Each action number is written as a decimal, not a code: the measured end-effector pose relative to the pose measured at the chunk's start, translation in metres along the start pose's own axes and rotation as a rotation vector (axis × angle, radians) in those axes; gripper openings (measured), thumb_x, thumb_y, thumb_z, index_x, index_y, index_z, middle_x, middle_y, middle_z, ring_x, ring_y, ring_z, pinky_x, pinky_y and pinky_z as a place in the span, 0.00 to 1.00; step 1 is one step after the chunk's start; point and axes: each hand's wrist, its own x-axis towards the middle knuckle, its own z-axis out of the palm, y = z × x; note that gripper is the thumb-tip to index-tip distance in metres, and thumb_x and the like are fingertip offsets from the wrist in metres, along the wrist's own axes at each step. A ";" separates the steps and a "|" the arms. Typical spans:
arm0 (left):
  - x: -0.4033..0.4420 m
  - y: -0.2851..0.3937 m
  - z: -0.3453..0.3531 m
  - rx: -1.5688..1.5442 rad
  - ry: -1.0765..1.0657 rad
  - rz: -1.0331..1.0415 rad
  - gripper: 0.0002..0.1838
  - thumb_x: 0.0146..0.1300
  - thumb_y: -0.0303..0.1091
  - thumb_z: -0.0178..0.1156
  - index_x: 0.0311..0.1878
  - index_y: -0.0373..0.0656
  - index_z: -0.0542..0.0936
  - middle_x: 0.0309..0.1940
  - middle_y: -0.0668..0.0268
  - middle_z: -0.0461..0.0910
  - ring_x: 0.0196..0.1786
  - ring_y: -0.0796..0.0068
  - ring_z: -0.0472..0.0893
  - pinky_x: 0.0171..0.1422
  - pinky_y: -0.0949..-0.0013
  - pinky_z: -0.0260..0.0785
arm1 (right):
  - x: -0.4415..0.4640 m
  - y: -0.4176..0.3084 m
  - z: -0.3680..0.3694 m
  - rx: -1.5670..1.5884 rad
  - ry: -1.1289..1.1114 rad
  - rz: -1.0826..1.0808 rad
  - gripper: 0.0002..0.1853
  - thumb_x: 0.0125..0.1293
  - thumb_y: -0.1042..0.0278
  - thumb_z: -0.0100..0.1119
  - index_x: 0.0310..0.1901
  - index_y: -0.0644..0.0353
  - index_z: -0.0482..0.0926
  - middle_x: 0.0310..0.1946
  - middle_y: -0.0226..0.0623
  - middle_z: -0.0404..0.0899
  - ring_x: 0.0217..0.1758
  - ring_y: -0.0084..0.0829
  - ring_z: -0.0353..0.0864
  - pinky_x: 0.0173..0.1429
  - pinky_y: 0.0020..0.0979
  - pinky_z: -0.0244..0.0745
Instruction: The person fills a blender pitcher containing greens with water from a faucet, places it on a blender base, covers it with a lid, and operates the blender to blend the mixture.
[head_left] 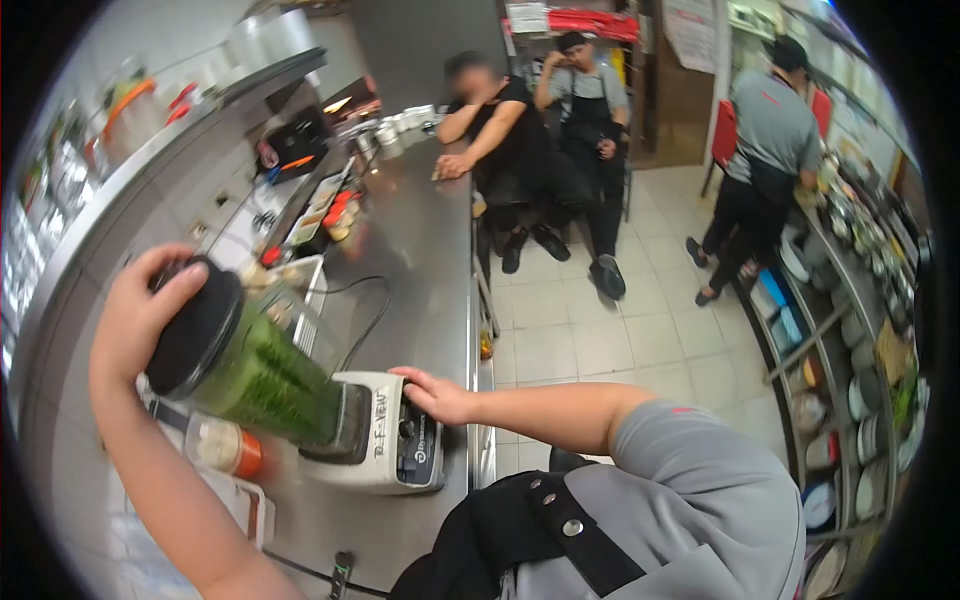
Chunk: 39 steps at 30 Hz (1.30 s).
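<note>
A tall blender jar [275, 375] holds chopped green leaves and green liquid, and its black lid [195, 335] is on. My left hand [150, 300] grips that lid from above, fingers curled over its top. Below the jar sits the white blender base [375, 435], marked with handwriting, with a dark control panel and knob on its front. My right hand [435, 393] holds the side edge of this base beside the controls; its fingertips are partly hard to make out.
An orange-and-clear container [225, 447] stands beside the jar on the steel counter [425, 260]. A black cord [375, 320] runs behind the blender. Sauce bottles [343, 215] line the back. Two people sit beyond the counter; another stands at the right-hand shelves [825, 370].
</note>
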 end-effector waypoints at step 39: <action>0.000 -0.007 0.003 -0.013 -0.031 -0.103 0.27 0.61 0.54 0.67 0.52 0.41 0.83 0.41 0.68 0.82 0.44 0.80 0.80 0.51 0.76 0.71 | -0.003 0.024 0.015 0.076 0.126 -0.131 0.23 0.79 0.60 0.39 0.71 0.59 0.63 0.65 0.48 0.72 0.71 0.41 0.68 0.74 0.35 0.59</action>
